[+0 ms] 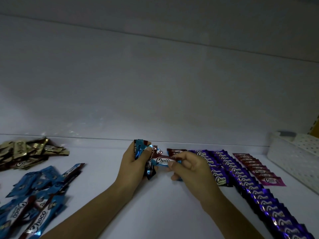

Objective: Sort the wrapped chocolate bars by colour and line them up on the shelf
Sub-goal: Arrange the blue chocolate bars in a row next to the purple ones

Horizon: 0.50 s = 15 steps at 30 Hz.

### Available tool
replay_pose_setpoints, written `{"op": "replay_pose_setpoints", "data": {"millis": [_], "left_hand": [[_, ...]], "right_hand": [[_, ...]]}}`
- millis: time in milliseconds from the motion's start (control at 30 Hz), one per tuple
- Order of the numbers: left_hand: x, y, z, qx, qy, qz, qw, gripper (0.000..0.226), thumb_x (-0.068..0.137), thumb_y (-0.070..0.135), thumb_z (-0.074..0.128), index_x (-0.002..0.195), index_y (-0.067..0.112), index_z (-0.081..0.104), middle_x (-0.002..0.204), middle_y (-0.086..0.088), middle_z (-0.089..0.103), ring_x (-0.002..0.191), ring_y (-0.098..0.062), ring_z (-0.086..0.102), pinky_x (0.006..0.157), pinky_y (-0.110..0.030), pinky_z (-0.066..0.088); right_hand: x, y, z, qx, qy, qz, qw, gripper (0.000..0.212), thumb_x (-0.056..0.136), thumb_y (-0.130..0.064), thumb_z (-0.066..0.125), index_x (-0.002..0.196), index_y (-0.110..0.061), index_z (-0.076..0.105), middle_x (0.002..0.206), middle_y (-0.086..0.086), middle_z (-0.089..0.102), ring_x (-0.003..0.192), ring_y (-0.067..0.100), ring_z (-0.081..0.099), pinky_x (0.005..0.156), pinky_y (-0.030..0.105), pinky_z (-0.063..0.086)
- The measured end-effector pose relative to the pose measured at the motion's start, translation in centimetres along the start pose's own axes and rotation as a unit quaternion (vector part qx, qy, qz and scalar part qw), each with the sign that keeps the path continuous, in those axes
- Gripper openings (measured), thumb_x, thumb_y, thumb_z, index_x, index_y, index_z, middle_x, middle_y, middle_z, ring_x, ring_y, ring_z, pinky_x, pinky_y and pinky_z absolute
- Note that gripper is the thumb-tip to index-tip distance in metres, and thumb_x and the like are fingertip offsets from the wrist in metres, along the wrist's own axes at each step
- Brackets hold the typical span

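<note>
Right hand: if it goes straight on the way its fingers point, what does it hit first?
The right hand points left, so the blue bar it pinches would meet the bundle of blue bars gripped in the left hand first. Depth is unclear, but they look almost touching.

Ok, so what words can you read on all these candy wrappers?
"Choco": on the blue bar the right hand pinches.
"Choco": on bars in the blue pile.
"Choco": on the purple bar at the front of its row.
Pink row and gold pile: logos too blurred to read.
Bundle gripped by the left hand: nothing readable.
Small print under the logos: too small.
</note>
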<state>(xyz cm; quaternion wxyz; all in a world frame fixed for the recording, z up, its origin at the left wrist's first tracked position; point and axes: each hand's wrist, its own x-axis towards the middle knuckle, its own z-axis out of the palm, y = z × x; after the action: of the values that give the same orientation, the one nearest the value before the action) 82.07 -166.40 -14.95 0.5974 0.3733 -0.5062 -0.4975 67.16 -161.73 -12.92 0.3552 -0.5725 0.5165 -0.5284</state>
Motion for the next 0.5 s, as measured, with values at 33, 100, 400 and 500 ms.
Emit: {"op": "replay_pose_setpoints", "data": {"millis": [33, 100, 400, 500], "left_hand": [[0.1, -0.1, -0.1, 0.002, 0.002, -0.003, 1.0, 0.01, 0.096, 0.015, 0.054, 0.102, 0.012, 0.061, 0.092, -0.01, 0.072, 0.065, -0.013, 0.066, 0.049, -0.016, 0.046], [0.1, -0.1, -0.1, 0.012, -0.006, -0.005, 1.0, 0.011, 0.096, 0.017, 0.055, 0.103, 0.012, 0.061, 0.089, -0.008, 0.071, 0.063, -0.01, 0.066, 0.05, -0.016, 0.047], [-0.5, -0.6, 0.3, 0.123, -0.062, 0.081, 0.987, 0.005, 0.095, 0.018, 0.056, 0.095, 0.018, 0.061, 0.079, -0.004, 0.068, 0.065, -0.012, 0.063, 0.058, -0.021, 0.051], [-0.5, -0.6, 0.3, 0.118, -0.061, 0.069, 0.989, 0.005, 0.095, 0.017, 0.055, 0.096, 0.018, 0.06, 0.074, 0.001, 0.068, 0.058, -0.01, 0.062, 0.051, -0.021, 0.05]], "right_hand": [[0.0, 0.0, -0.1, 0.01, 0.0, 0.008, 1.0, 0.011, 0.087, -0.002, 0.062, 0.086, -0.012, 0.065, 0.073, 0.002, 0.073, 0.053, 0.009, 0.062, 0.056, 0.023, 0.051], [0.1, 0.1, -0.3, 0.027, -0.003, 0.024, 0.999, 0.01, 0.086, -0.002, 0.063, 0.089, -0.011, 0.065, 0.073, 0.001, 0.073, 0.055, 0.009, 0.063, 0.058, 0.025, 0.051], [-0.1, 0.5, -0.5, -0.19, 0.011, -0.087, 0.978, 0.004, 0.082, -0.02, 0.072, 0.08, -0.023, 0.07, 0.072, -0.007, 0.068, 0.065, 0.004, 0.063, 0.063, 0.022, 0.052], [0.1, -0.2, -2.8, -0.205, 0.034, -0.072, 0.976, 0.015, 0.082, -0.014, 0.071, 0.085, -0.028, 0.072, 0.08, -0.007, 0.072, 0.073, 0.005, 0.067, 0.075, 0.031, 0.055]]}}
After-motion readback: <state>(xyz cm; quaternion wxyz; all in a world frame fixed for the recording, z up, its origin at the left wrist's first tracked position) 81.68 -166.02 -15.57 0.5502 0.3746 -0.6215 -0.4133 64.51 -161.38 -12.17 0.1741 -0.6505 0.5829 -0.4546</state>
